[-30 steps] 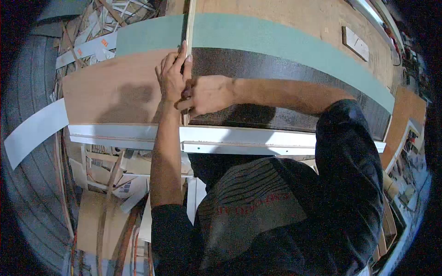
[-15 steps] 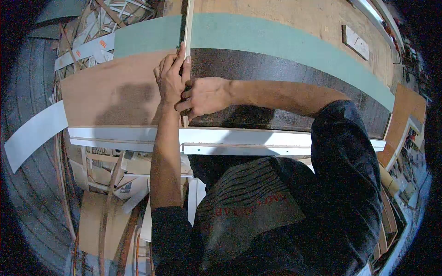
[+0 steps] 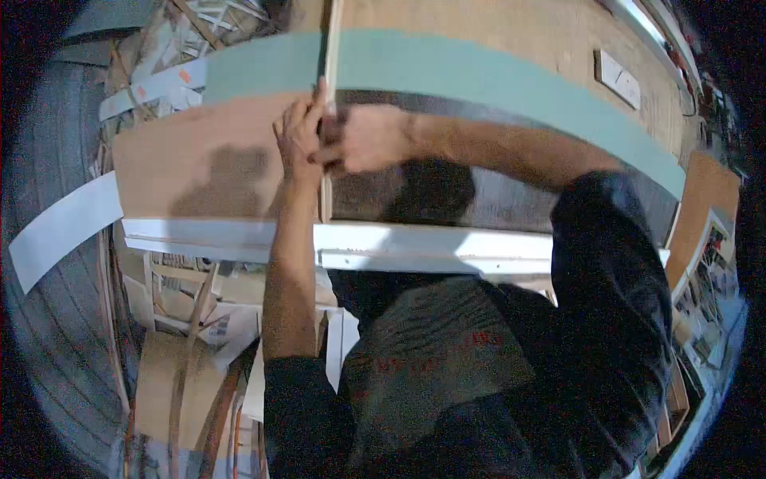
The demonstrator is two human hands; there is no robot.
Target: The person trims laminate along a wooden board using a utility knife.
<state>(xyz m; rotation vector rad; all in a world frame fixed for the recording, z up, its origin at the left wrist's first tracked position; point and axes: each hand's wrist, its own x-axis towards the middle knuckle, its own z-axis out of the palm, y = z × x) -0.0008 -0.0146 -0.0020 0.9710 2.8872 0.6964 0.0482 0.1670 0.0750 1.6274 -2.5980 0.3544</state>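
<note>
Strip (image 3: pixel 333 56), pale wood, long, narrow and straight-edged, lying across the boards and running up past both hands. Left hand (image 3: pixel 301 136): laid against the strip, fingers mostly extended, not clenched. Right hand (image 3: pixel 369 138): blurred, fingers curled beside the left hand, over the strip; whether anything is grasped, cannot tell. Board (image 3: pixel 191 152), pinkish brown, smooth and matte, left of the strip. Panel (image 3: pixel 511 199), dark brown with a faint sheen, right of it. Band (image 3: pixel 479 64), flat green, beyond both. Plywood (image 3: pixel 511 24), tan, mottled, farther out, bearing a small pale block (image 3: pixel 618 78), rectangular. Rail (image 3: pixel 199 231), white, smooth, along the near edge.
</note>
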